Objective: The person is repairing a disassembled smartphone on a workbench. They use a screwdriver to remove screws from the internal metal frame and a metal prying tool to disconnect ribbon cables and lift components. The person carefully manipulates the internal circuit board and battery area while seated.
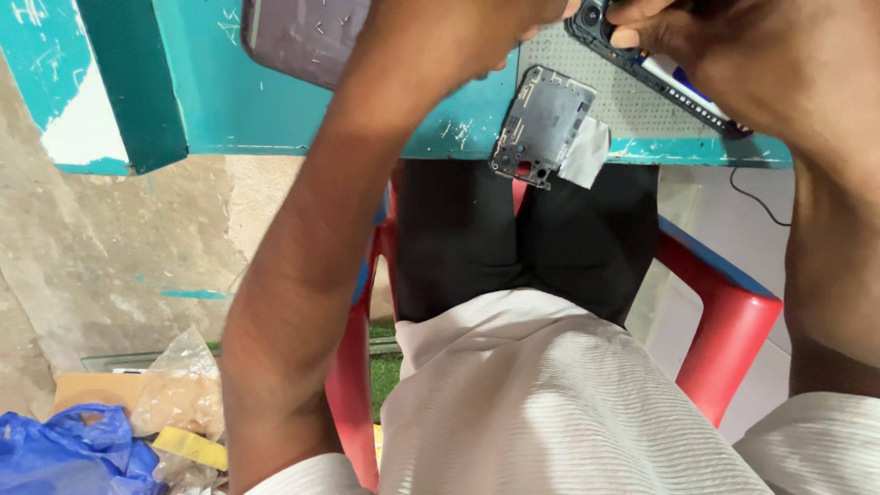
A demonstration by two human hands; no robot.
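where the top edge cuts the view, right hand clamped around an opened phone frame, fingers curled over its upper end beside the camera opening; frame lying tilted on a pale perforated mat on the teal table. left hand mostly out of view above the top edge, only the forearm rising to it, so cannot tell whether open or closed, nor whether touching the frame. just left of the frame, apart from it, a dark inner cover plate with a grey foil patch, hanging slightly over the table edge. further left, a greyish phone back panel on the table, partly behind the forearm. below the table, black trousers, white ribbed shirt, red plastic chair. bottom left, blue bag and clear plastic wrappers on the floor.
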